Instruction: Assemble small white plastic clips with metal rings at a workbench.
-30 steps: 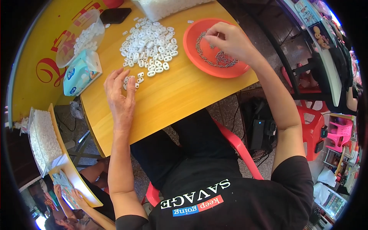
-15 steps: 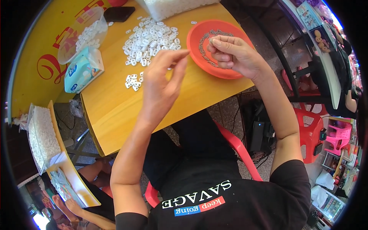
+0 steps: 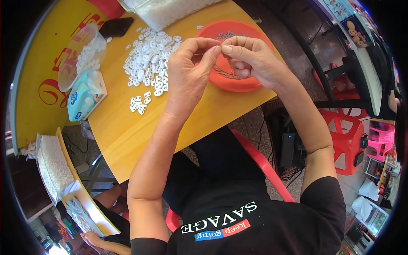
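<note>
Up over the near half of the orange dish point(image 3: 250, 83) both hands meet, fingertips touching. The left hand point(image 3: 187, 78) is curled, thumb and forefinger pinched on something too small to make out; the right hand point(image 3: 250, 59) is likewise pinched, thumb against forefinger, at the same spot. Whether one tiny piece or two sit between them cannot be told.

The yellow table point(image 3: 123, 131) ends in a curved edge just below the wrists, with bare wood between that edge and the small white parts point(image 3: 151, 63), so there is free surface under the left forearm. The dish sits near the table's right edge.

The dish holds a loose ring of small grey metal pieces point(image 3: 231, 36). A clear plastic tub point(image 3: 80, 55) at the left holds more white parts, and a clear bag point(image 3: 165, 10) of white bits lies at the far edge. A tissue pack point(image 3: 85, 95) lies beside the tub, a dark phone point(image 3: 114, 26) beyond it. The white parts are small, flat, oblong, heaped loosely, a few strays nearer the person
</note>
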Action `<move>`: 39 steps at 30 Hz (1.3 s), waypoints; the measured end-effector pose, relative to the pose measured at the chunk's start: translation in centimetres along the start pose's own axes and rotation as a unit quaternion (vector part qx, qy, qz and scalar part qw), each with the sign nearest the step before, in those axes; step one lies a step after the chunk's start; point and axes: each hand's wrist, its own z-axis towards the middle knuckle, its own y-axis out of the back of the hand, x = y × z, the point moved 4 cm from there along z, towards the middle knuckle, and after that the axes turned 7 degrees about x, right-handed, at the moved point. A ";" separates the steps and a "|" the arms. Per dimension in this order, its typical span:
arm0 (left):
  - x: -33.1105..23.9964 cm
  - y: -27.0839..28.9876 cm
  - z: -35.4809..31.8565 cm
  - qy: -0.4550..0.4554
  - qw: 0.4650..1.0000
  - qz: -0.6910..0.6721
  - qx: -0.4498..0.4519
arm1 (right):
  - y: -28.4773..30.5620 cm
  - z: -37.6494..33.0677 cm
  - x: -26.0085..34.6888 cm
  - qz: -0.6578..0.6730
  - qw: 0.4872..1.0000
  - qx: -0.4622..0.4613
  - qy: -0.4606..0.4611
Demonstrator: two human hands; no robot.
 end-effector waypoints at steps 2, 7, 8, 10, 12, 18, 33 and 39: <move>0.3 -0.1 0.1 0.030 0.999 -0.032 0.005 | -0.1 -0.1 0.4 -0.039 0.999 -0.016 0.024; 0.8 -0.4 0.3 0.042 0.997 -0.068 0.010 | -0.1 -0.3 0.6 -0.075 0.994 -0.032 0.072; 0.8 -0.4 0.4 0.042 0.996 -0.078 0.012 | 0.0 -0.4 0.7 -0.064 0.994 -0.032 0.080; 1.0 -0.5 0.4 0.046 0.996 -0.071 0.017 | 0.2 -0.3 0.6 -0.049 0.995 -0.030 0.080; 0.9 -0.6 0.4 0.050 0.996 -0.065 0.020 | 0.4 -0.3 0.7 -0.034 0.996 -0.027 0.080; -0.4 -0.2 0.5 -0.047 0.998 0.028 -0.028 | 0.1 -0.4 1.7 -0.155 0.985 -0.031 0.076; -1.7 0.5 -9.2 0.156 0.898 -0.411 -0.011 | -7.9 -4.6 -0.2 -0.190 0.956 -0.019 0.222; -1.0 4.0 -12.2 0.191 0.936 -0.296 -0.022 | -10.3 -3.8 -3.0 -0.221 0.949 -0.028 0.224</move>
